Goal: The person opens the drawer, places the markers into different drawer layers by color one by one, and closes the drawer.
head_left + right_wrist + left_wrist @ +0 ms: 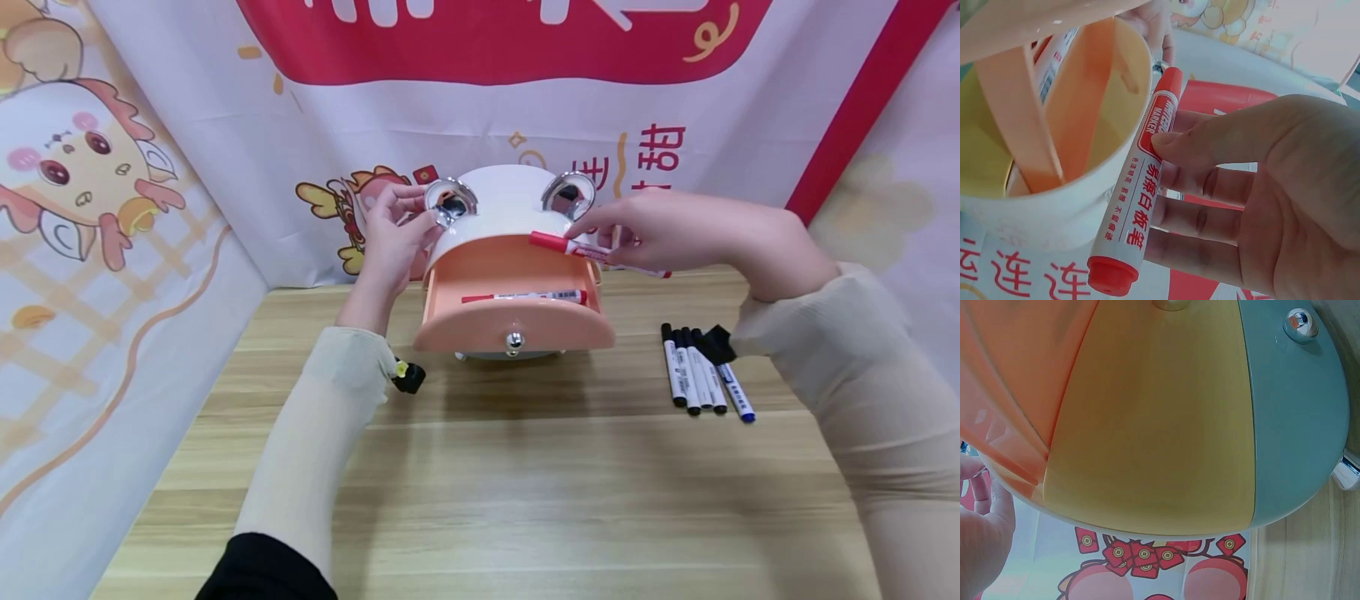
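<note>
A rounded white storage box (510, 196) with two chrome rings on top stands on the table, its orange top drawer (472, 327) pulled out. Below that drawer, the left wrist view shows a yellow drawer (1154, 425) and a blue drawer (1297, 412). My left hand (396, 237) grips the box at its left chrome ring (452, 198). Between thumb and fingers, my right hand (667, 229) holds a red whiteboard marker (1135, 181), its tip end over the drawer's right side. Another red marker (525, 297) lies inside the drawer.
Several black-capped markers (684, 371) and a blue marker (737, 393) lie side by side on the wooden table (525, 500), right of the box. A printed cloth backdrop (480, 117) hangs close behind the box, and another printed sheet (112, 275) borders the left side.
</note>
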`<action>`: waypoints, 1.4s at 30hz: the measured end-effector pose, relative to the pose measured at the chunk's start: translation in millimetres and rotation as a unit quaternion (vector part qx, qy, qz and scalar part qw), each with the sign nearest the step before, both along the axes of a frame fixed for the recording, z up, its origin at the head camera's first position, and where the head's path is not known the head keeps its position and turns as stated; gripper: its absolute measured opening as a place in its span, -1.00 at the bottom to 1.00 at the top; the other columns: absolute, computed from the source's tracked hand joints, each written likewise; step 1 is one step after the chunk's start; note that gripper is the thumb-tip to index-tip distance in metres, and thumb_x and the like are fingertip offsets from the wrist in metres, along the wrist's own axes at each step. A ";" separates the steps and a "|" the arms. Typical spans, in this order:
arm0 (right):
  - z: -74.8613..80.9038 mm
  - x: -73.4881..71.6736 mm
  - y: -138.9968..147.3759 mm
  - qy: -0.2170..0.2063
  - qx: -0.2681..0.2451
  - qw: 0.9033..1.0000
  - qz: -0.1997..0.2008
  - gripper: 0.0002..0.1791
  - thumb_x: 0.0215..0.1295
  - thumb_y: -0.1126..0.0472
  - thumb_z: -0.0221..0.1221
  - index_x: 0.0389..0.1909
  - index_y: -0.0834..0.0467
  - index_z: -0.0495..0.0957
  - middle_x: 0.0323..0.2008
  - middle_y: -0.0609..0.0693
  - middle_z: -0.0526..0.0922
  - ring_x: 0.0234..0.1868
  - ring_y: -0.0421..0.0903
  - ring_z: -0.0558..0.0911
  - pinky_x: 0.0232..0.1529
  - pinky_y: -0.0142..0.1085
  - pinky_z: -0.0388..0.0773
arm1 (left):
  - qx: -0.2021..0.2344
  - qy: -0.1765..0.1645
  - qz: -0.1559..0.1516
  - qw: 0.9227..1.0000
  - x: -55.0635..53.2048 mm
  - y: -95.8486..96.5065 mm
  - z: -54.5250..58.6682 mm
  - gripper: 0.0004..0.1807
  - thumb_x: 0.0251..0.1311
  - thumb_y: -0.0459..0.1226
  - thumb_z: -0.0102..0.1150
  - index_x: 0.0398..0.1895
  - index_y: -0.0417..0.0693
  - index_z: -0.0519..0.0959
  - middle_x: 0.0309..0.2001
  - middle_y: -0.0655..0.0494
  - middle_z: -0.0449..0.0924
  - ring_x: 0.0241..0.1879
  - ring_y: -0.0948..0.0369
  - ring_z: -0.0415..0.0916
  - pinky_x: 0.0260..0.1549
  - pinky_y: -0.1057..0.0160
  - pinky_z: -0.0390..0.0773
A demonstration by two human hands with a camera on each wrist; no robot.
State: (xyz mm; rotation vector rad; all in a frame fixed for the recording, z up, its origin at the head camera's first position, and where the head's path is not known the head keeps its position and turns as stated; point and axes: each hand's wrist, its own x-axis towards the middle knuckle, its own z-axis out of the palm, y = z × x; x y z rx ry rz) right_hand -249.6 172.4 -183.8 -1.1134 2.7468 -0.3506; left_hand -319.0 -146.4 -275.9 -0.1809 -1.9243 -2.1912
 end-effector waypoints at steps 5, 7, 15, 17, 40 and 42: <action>2.8 4.0 -16.8 -0.002 0.000 1.000 0.017 -0.54 0.39 0.35 0.25 0.30 0.11 0.55 -0.06 0.05 0.68 -0.10 0.00 0.68 -0.26 -0.23 0.72 | 0.000 -0.002 0.001 1.000 1.2 -1.9 0.5 -0.66 0.32 -0.55 0.19 0.06 -0.04 0.53 0.05 -0.02 0.51 0.07 0.07 0.53 -0.05 0.24 0.72; 3.3 5.2 -23.7 0.002 0.003 1.000 0.024 -0.55 0.39 0.34 0.25 0.28 0.09 0.57 -0.04 0.05 0.67 -0.10 0.00 0.66 -0.21 -0.22 0.72 | 0.000 -0.002 0.000 1.000 1.7 -2.3 0.6 -0.66 0.32 -0.55 0.19 0.06 -0.04 0.53 0.05 -0.02 0.51 0.07 0.06 0.53 -0.05 0.23 0.72; 1.6 2.6 -47.4 0.016 0.008 0.998 0.058 -0.54 0.37 0.42 0.18 0.26 0.10 0.60 0.03 0.04 0.66 -0.10 0.00 0.60 -0.14 -0.17 0.67 | -0.002 -0.006 0.000 1.000 1.8 -4.7 1.0 -0.66 0.32 -0.53 0.22 0.07 -0.04 0.53 0.06 -0.03 0.51 0.09 0.05 0.53 -0.04 0.22 0.72; -0.3 1.7 -54.2 0.007 0.008 0.998 0.058 -0.53 0.37 0.41 0.18 0.27 0.08 0.59 0.04 0.03 0.66 -0.09 0.00 0.60 -0.12 -0.18 0.67 | -0.003 -0.009 0.001 1.000 2.1 -5.4 0.7 -0.67 0.33 -0.52 0.23 0.06 -0.03 0.53 0.07 -0.02 0.51 0.11 0.05 0.52 -0.03 0.21 0.71; -26.3 -0.7 -95.9 0.061 0.013 0.993 0.101 -0.65 0.43 0.34 0.20 0.19 0.10 0.64 0.00 0.01 0.70 -0.06 -0.04 0.63 0.05 -0.17 0.64 | -0.004 -0.011 -0.002 1.000 9.1 -10.4 3.3 -0.67 0.35 -0.51 0.22 0.08 -0.01 0.53 0.09 -0.03 0.50 0.11 0.05 0.53 -0.04 0.22 0.72; -27.7 -0.9 -96.5 0.063 0.012 0.993 0.099 -0.65 0.43 0.33 0.22 0.19 0.09 0.64 0.02 0.02 0.70 -0.03 -0.04 0.64 0.09 -0.16 0.63 | -0.004 -0.012 -0.004 1.000 10.2 -10.7 4.0 -0.67 0.35 -0.51 0.21 0.08 -0.01 0.53 0.10 -0.03 0.50 0.12 0.05 0.53 -0.04 0.22 0.71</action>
